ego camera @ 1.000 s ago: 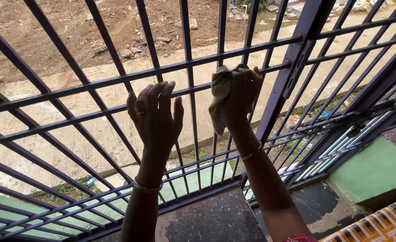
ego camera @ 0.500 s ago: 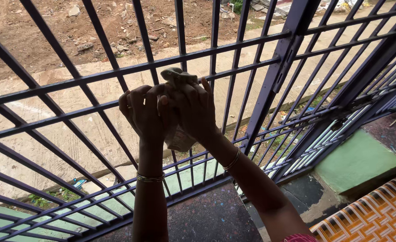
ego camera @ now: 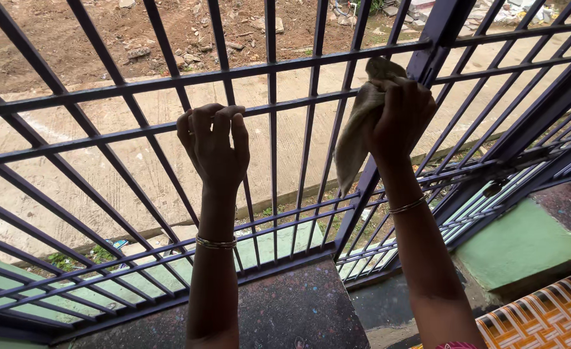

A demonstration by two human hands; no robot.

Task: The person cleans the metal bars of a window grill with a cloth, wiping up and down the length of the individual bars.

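a crumpled beige cloth (ego camera: 358, 126) sits right of centre in the upper half of the frame, bunched at the top in the right hand (ego camera: 401, 116) and hanging down in a loose fold against the dark purple metal grille (ego camera: 137, 84). the right hand's fingers are curled tight together over the cloth, pressing it where a horizontal bar meets the thick upright post (ego camera: 427, 45). just left of centre the left hand (ego camera: 213, 145) hooks over a horizontal bar, its fingers bent and close side by side around the metal, holding only the bar. each wrist carries a thin gold bangle (ego camera: 215, 243). the two hands are well apart, with several vertical bars between them. below the forearms, at the bottom centre, lies a dark speckled stone ledge (ego camera: 298, 310). in the lower right corner shows an orange and white woven surface (ego camera: 544, 317), with a green painted slab (ego camera: 524, 245) just above it. beyond the bars, a pale concrete path (ego camera: 104, 174) crosses the frame, and brown dirt with stones (ego camera: 104, 39) fills the upper left. a small blue scrap (ego camera: 118, 245) lies among weeds at the lower left; its kind cannot be told.
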